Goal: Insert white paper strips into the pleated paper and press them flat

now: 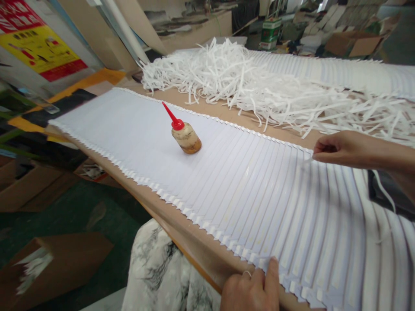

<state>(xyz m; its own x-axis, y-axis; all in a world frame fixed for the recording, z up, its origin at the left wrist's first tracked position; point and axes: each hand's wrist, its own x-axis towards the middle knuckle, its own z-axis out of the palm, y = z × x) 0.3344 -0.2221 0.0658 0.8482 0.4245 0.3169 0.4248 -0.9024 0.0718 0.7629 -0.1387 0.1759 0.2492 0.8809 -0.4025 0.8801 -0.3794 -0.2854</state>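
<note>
A long white sheet (129, 125) lies along the table, its right part covered by rows of narrow white strips (246, 185) with folded ends along both edges. My right hand (353, 149) is closed in a pinch on the end of a thin white paper strip (307, 160), just above the far edge. At the near edge, my left hand (251, 289) has its fingers curled, with one fingertip pressed on the strip ends; its thumb's grip is partly hidden. A stained glue bottle (187, 137) with a red nozzle stands on the sheet, left of the strips.
A heap of loose white strips (223, 73) spreads along the table's far side, with another striped sheet (324, 71) behind it. Cardboard boxes (58, 263) stand on the green floor at left. A marbled white cloth (155, 263) shows below the table edge.
</note>
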